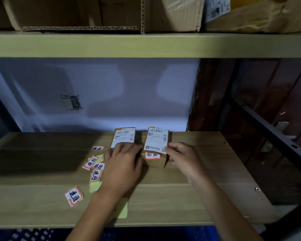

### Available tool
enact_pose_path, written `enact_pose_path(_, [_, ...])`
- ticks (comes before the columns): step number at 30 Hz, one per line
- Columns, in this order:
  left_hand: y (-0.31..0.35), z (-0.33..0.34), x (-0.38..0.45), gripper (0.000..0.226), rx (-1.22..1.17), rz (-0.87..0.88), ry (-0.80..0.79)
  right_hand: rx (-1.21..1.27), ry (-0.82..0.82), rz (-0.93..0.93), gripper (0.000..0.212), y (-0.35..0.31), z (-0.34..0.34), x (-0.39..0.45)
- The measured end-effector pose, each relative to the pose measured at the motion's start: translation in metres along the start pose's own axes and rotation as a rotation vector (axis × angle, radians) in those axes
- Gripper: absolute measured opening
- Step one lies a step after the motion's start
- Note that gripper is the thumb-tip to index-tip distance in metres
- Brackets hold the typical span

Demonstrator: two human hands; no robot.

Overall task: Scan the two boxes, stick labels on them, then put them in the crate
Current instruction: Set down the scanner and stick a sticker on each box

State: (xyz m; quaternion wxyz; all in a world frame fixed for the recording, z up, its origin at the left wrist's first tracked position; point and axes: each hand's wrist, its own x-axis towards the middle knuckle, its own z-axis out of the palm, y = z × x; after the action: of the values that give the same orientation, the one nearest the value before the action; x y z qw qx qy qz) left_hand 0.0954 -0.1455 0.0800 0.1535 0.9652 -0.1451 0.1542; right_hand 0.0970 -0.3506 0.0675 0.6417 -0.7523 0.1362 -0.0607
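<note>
Both boxes stand side by side at the shelf's back edge, long axes running away from you. Your left hand (122, 160) lies spread over the left box (123, 138); your right hand (179, 153) pinches the already-labelled right box (155, 146).

Large cardboard cartons (80, 13) on the upper shelf (146, 45), perhaps a metal bracket (71, 102) on the wall.

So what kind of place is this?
Probably a warehouse or parcel storeroom. Big cardboard cartons fill the upper shelf, two small boxes carry barcode shipping labels, and loose red-edged stickers lie on the wooden shelf.
</note>
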Motion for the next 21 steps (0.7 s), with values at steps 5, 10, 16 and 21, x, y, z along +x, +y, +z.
enact_pose_path(5, [-0.010,-0.011,0.006,0.055,0.020,-0.096,-0.024,-0.008,0.004,-0.032,0.021,-0.005,0.006,0.001])
enact_pose_path(10, [0.005,-0.015,0.024,0.036,-0.087,-0.121,0.116,-0.020,0.016,-0.037,0.026,-0.002,0.009,0.004])
enact_pose_path(16, [0.037,-0.005,0.028,0.031,-0.621,-0.278,-0.063,0.016,0.013,0.011,0.024,-0.004,0.010,0.006])
enact_pose_path(21, [0.037,-0.006,0.034,0.041,-1.028,-0.421,-0.029,0.009,0.051,0.023,0.026,-0.011,0.003,0.003])
